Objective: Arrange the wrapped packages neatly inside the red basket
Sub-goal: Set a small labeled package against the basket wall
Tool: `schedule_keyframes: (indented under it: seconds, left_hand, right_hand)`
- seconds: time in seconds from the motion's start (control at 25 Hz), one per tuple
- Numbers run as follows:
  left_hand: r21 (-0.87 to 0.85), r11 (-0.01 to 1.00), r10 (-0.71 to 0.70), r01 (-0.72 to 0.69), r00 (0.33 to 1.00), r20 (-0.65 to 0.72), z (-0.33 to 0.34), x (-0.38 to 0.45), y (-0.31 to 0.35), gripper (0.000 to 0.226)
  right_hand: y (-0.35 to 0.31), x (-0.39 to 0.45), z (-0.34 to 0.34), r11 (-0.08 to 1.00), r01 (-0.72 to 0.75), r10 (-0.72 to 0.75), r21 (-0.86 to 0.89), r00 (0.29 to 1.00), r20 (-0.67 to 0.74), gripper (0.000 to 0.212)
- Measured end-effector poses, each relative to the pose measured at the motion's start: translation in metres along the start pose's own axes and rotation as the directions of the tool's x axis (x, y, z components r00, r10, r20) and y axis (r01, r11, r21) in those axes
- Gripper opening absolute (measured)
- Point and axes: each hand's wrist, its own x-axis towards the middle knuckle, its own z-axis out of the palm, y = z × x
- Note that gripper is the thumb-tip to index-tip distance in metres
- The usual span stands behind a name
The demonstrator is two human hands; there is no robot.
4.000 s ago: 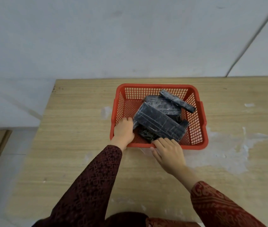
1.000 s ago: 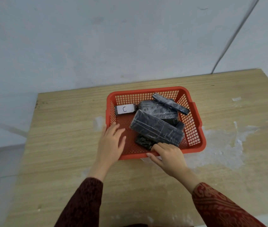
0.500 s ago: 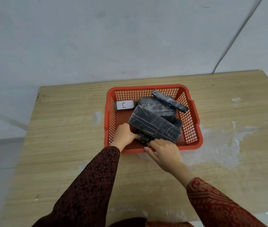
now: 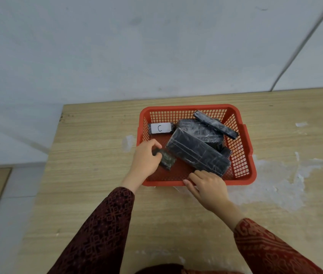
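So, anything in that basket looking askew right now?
Yes. The large wrapped package lies diagonally, propped on others, and the long thin package leans on the pile by the red basket far corner. The left hand holds a small package.

1. Even, soft, rather dim light fills the frame; shadows are faint.
2. The plastic wrap on the large black package [image 4: 197,153] shows pale streaks of glare.
3. Wide-angle bending curves the table [image 4: 89,175] edges toward the frame borders.
4. The lower sleeves and left edge look soft; the centre is sharper.
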Motion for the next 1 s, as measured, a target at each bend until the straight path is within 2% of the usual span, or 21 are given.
schedule_keyframes:
  seconds: [0.12, 0.24, 0.32, 0.48, 0.64, 0.84, 1.0]
  left_hand:
    - [0.001, 1.0, -0.023, 0.023, 0.999, 0.024, -0.021, 0.013, 0.0, 0.014]
    - [0.098, 0.994, -0.057, 0.042, 0.986, 0.16, -0.036, 0.03, -0.001, 0.041]
    - [0.22, 0.975, -0.01, -0.038, 0.976, 0.216, -0.038, 0.039, -0.001, 0.048]
    - [0.296, 0.935, 0.157, -0.194, 0.977, 0.142, -0.031, 0.051, 0.008, 0.022]
    - [0.264, 0.925, 0.244, -0.275, 0.959, 0.145, -0.032, 0.073, 0.019, 0.013]
    - [0.254, 0.955, 0.131, -0.153, 0.986, 0.1, -0.032, 0.098, 0.027, 0.022]
    - [0.325, 0.939, 0.039, -0.113, 0.973, 0.227, -0.005, 0.099, 0.021, 0.023]
  right_hand:
    - [0.0, 0.0, -0.001, 1.0, -0.002, 0.002, -0.002, 1.0, -0.002, 0.042]
    - [-0.001, 0.0, -0.002, 1.0, -0.001, 0.001, 0.002, 1.0, -0.002, 0.041]
    - [-0.001, 0.001, -0.002, 1.0, -0.005, 0.005, 0.007, 1.0, -0.003, 0.041]
    - [-0.001, 0.0, -0.001, 1.0, -0.011, 0.01, 0.014, 1.0, 0.009, 0.042]
    - [0.001, 0.0, 0.0, 1.0, -0.004, 0.004, 0.006, 1.0, -0.007, 0.039]
    - [0.001, 0.0, 0.002, 1.0, -0.011, 0.011, 0.01, 1.0, -0.007, 0.038]
    - [0.001, 0.001, 0.002, 1.0, -0.008, 0.008, 0.006, 1.0, -0.018, 0.038]
